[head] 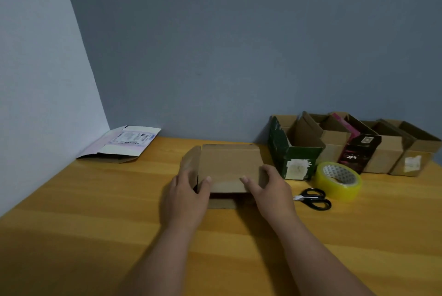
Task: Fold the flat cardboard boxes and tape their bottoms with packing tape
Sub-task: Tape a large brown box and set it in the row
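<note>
The brown cardboard box [228, 168] stands in the middle of the wooden table [95, 212]. My left hand [187, 196] grips its left side, my right hand [269, 189] its right side (thumbs on top). Near right are a tape roll [338, 181] and scissors [314, 199]; folded boxes [346, 145] far right, a flat box [122, 145] far left.

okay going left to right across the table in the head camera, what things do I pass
flat box by the wall → left hand → brown box being folded → right hand → scissors → tape roll. The row of folded boxes stands behind the scissors and tape, so it is left out.
</note>
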